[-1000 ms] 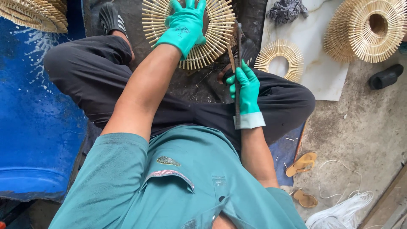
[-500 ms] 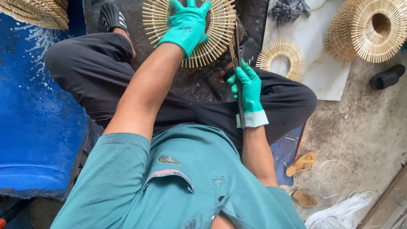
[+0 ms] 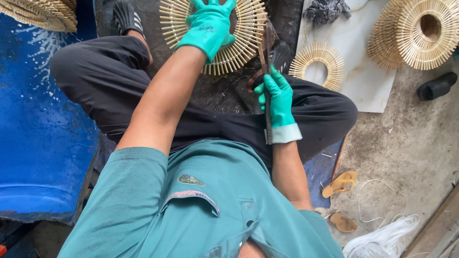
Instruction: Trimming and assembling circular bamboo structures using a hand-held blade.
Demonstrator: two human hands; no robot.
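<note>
Head view: at 12 o'clock my left hand (image 3: 209, 26) presses flat, fingers spread, on the round bamboo-stick ring (image 3: 246, 40); right hand (image 3: 277, 102) clenches a long dark blade (image 3: 267, 71). I fear a slip toward those fingers.

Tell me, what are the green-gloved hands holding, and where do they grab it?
The right hand grips a long dark blade tool by its handle. The left hand presses flat on the round bamboo-stick ring.

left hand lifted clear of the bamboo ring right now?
No, the gloved left hand lies flat on the round bamboo ring, pressing it down.
</note>
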